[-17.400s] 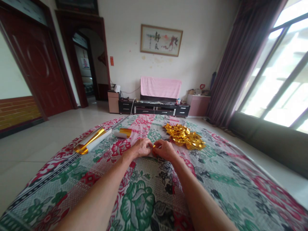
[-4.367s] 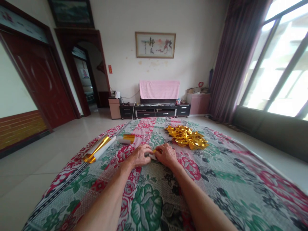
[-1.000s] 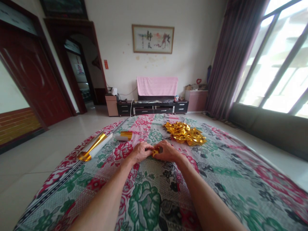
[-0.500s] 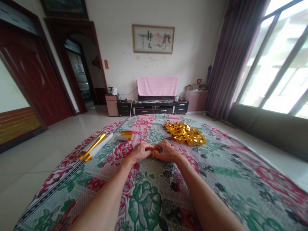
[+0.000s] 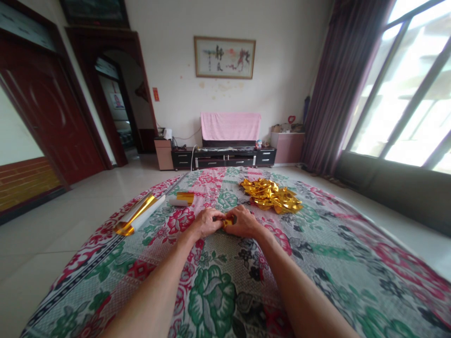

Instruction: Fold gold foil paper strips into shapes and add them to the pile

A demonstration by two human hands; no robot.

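Note:
Between the fingertips of both hands is a small piece of gold foil (image 5: 227,222), partly covered by them. My left hand (image 5: 207,222) is closed on its left side, and my right hand (image 5: 244,221) pinches it from the right. Both hands rest low over the patterned cloth. A heap of folded gold foil pieces (image 5: 271,195) lies beyond my right hand. To the left are a larger curled gold sheet with a white back (image 5: 141,213) and a smaller gold and white one (image 5: 183,199).
A round table under a floral cloth (image 5: 211,300) fills the foreground. Beyond it stand a low black cabinet (image 5: 225,158) and something covered by a pink cloth (image 5: 230,126). A purple curtain (image 5: 331,89) hangs at the right, and a red door (image 5: 45,103) is at the left.
The fingers have shifted slightly around the small gold foil piece, and its visible part looks a little different. The heap and the curled sheets have not moved.

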